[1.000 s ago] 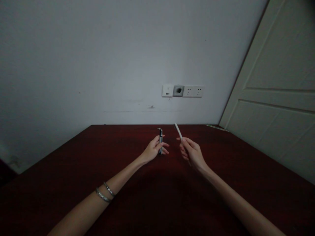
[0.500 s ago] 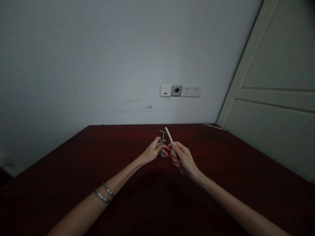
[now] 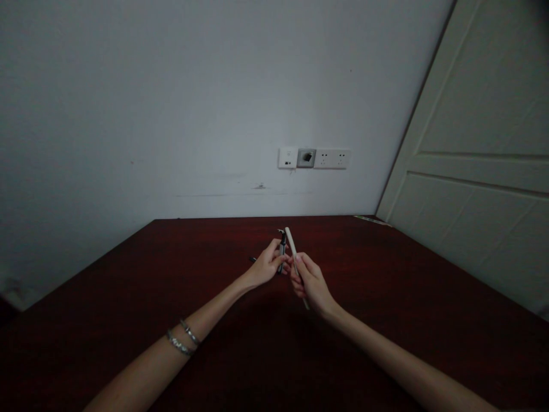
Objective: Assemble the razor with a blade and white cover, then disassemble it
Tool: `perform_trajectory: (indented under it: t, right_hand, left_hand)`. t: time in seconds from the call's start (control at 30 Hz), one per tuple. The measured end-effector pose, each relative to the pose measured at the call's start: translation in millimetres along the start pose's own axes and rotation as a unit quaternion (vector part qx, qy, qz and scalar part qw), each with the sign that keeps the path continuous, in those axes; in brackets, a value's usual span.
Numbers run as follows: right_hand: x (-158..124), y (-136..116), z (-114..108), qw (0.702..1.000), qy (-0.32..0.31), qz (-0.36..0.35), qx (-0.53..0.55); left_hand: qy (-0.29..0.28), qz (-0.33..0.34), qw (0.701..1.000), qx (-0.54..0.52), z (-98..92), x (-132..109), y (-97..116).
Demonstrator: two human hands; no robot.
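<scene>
Left fingers (image 3: 279, 260) hold a dark tool (image 3: 282, 249), type unclear; right fingers (image 3: 301, 266) hold a pale stick (image 3: 291, 241), middle hidden

Two slim silver-coloured bracelets (image 3: 178, 344) side by side, the lower patterned, left forearm (image 3: 210, 313) at lower left, bare right forearm (image 3: 394, 355) at lower right

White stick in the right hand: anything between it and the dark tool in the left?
Yes: lower down, fingers of the left hand lie between the white stick and dark tool; between their tops, nothing visible.
</scene>
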State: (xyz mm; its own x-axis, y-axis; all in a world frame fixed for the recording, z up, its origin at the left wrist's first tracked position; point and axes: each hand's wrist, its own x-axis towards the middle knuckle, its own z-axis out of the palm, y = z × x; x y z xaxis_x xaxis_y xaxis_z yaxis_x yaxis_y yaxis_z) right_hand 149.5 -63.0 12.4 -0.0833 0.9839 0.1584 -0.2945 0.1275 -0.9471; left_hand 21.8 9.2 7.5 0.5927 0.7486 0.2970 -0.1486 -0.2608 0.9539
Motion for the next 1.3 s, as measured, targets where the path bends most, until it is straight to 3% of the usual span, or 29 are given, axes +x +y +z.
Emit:
perform_trajectory:
  t: [0.3, 0.47, 0.63, 0.83, 1.0, 1.2, 1.3]
  right_hand:
    - [-2.5, 0.6, -1.4, 1.0, 0.006, -0.008, 0.015]
    - [-13.9, 6.3, 0.3, 1.0, -0.002, 0.011, 0.017]
    - [-12.4, -1.3, 3.2, 1.0, 0.008, -0.017, -0.001]
    - [-20.0, 10.1, 8.1, 1.0, -0.003, 0.018, -0.024]
    - [-13.3, 1.0, 9.0, 0.999, 0.027, -0.038, -0.008]
    - [-17.6, 9.6, 9.7, 1.0, 0.01, 0.004, -0.024]
    - [-16.4, 7.9, 9.9, 0.999, 0.024, -0.022, -0.009]
  left_hand:
    - [-0.011, 0.01, 0.998, 0.054, 2.7, -1.3, -5.6]
    - [0.01, 0.015, 0.997, 0.078, 1.3, -0.9, -7.9]
    - [0.035, 0.021, 0.996, 0.084, 3.0, 0.5, -7.1]
    - [0.075, 0.028, 0.994, 0.079, 3.5, 0.2, -0.7]
    - [0.068, 0.035, 0.993, 0.092, 3.2, 0.4, -0.5]
    - [0.087, 0.043, 0.99, 0.102, 2.2, 1.3, 1.3]
    - [0.095, 0.043, 0.989, 0.105, 2.0, 1.4, 0.0]
